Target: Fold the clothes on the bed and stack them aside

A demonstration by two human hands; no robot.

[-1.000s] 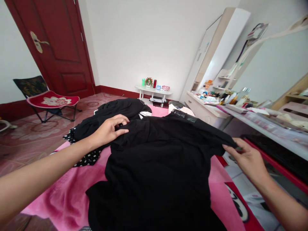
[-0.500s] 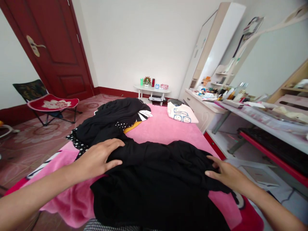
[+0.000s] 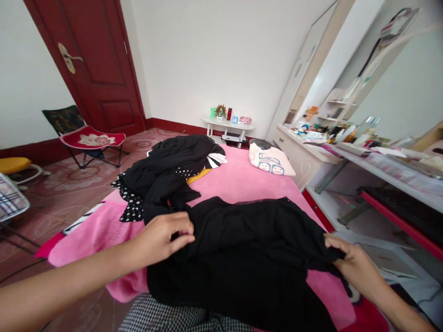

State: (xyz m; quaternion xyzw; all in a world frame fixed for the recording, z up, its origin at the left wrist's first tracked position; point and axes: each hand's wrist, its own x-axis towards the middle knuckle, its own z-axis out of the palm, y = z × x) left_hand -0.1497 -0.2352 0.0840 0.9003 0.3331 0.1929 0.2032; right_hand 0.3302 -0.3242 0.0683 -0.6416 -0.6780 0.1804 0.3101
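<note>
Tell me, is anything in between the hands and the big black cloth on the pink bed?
No. The left hand pinches the soft black fabric garment at its left edge, and the right hand grips its right edge. Both touch it directly. The heap of dark clothes lies farther back on the pink blanket.

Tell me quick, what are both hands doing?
Left hand: closed, pinching the black garment at its left edge.
Right hand: closed, gripping the same garment's right edge.

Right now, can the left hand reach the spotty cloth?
Probably yes. The left hand pinches the black garment, and the spotty cloth lies just beyond it on the pink blanket, nothing between.
</note>
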